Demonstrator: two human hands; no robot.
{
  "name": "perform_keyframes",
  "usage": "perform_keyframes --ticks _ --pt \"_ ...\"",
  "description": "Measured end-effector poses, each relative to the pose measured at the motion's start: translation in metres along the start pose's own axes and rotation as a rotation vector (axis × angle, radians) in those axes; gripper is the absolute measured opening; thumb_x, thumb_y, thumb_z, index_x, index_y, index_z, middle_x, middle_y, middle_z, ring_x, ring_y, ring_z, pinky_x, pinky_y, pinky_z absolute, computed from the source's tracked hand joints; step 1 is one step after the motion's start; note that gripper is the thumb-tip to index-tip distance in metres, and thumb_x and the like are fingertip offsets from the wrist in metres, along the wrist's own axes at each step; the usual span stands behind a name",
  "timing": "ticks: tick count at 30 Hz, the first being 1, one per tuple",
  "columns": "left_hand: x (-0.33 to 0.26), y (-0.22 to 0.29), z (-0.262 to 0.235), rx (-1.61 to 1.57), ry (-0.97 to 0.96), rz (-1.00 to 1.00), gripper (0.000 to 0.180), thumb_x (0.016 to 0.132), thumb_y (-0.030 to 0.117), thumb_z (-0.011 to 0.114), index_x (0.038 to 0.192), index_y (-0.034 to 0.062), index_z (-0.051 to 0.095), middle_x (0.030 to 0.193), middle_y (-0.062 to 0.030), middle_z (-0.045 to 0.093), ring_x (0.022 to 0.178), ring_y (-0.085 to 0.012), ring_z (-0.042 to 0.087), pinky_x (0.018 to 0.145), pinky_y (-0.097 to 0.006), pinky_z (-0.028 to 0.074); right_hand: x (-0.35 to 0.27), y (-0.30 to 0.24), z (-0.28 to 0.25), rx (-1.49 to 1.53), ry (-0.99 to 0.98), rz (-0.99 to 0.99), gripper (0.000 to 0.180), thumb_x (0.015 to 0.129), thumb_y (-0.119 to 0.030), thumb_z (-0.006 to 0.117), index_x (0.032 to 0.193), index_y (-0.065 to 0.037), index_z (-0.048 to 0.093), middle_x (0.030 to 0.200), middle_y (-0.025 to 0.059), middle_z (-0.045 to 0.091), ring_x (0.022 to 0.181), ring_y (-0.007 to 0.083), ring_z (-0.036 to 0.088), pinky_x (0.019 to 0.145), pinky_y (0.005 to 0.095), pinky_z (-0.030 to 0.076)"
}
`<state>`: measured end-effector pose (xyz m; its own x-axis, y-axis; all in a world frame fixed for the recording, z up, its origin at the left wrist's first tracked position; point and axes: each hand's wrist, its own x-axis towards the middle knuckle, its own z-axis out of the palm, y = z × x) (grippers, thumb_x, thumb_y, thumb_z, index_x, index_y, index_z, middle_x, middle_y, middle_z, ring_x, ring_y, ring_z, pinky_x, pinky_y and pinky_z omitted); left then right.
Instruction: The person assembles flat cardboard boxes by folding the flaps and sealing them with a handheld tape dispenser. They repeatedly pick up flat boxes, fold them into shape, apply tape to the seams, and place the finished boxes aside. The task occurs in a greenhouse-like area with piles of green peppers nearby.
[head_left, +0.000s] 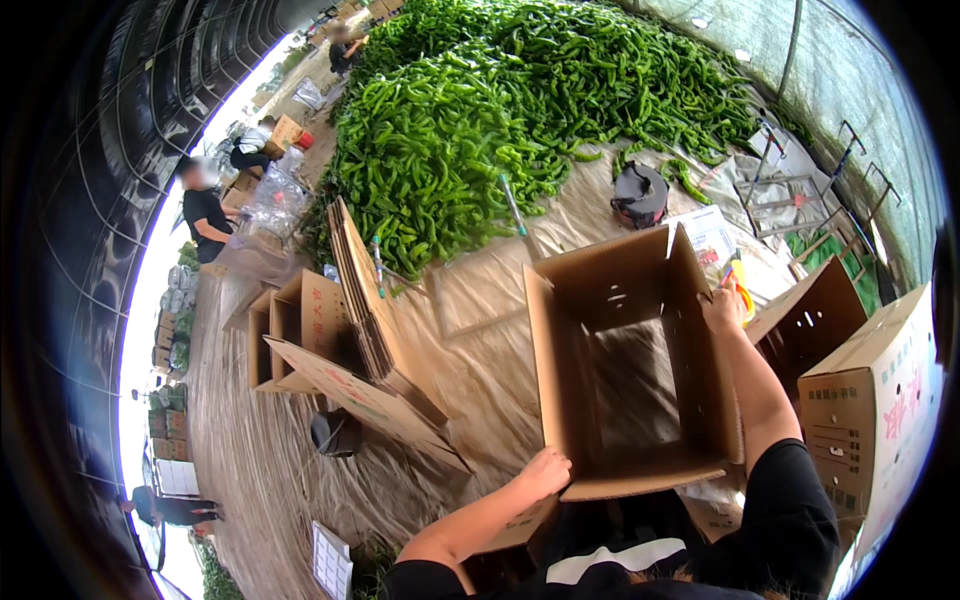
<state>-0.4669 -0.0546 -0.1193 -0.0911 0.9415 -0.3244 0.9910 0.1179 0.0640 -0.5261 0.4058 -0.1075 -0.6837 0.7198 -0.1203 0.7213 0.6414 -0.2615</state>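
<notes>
At the left a stack of flattened cartons [375, 300] leans on open boxes over the plastic ground sheet [480, 350], with the heap of green peppers [500, 110] behind. In the middle stands the open, bottomless cardboard box [625, 370], its near lower corner gripped by the left hand [545, 470], fingers curled shut over the edge. The right hand [722, 305] clasps the far right wall's top edge beside a yellow object; squaring it well likely calls for even pressure on both opposite corners so the walls stand true.
</notes>
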Motion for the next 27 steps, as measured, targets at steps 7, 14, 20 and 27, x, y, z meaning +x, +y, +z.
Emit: perform_keyframes --ticks 7,14,20,27 --pt "0.071 0.032 -0.011 -0.732 -0.604 -0.001 0.124 0.053 0.065 0.077 0.151 0.0186 0.016 0.150 -0.0225 0.029 0.133 -0.0371 0.038 0.107 -0.058 0.022 -0.005 0.031 0.046 -0.013 0.019 0.122 0.032 0.078 -0.035 0.068 0.096 -0.009 0.072 0.134 0.0164 0.045 0.107 0.0322 0.056 0.087 0.0446 0.047" --pt "0.103 0.088 0.016 -0.999 -0.591 -0.290 0.087 0.081 0.069 0.052 0.146 0.0150 0.033 0.142 -0.0190 0.044 0.130 -0.0364 0.042 0.108 -0.049 0.032 0.011 0.078 0.038 0.073 0.029 0.064 0.035 0.081 -0.041 0.065 0.094 -0.009 0.072 0.127 0.0193 0.050 0.105 0.0348 0.057 0.086 0.0469 0.048" --pt "0.146 0.000 0.040 -1.310 -0.862 -0.368 0.064 0.079 0.056 0.069 0.115 0.0031 0.065 0.107 -0.0117 0.068 0.091 -0.0178 0.062 0.075 -0.033 0.052 0.016 0.078 0.042 0.173 -0.019 0.046 0.039 0.079 -0.045 0.067 0.089 -0.008 0.073 0.122 0.0203 0.051 0.100 0.0354 0.059 0.085 0.0461 0.048" --pt "0.206 0.026 0.172 -0.471 -0.226 -0.653 0.059 0.093 0.039 0.048 0.142 0.0083 0.037 0.149 -0.0127 0.030 0.133 -0.0359 0.031 0.110 -0.053 0.020 0.004 0.074 0.042 0.275 0.085 0.039 0.036 0.074 -0.046 0.073 0.079 -0.011 0.073 0.110 0.0154 0.055 0.094 0.0309 0.060 0.081 0.0429 0.049"
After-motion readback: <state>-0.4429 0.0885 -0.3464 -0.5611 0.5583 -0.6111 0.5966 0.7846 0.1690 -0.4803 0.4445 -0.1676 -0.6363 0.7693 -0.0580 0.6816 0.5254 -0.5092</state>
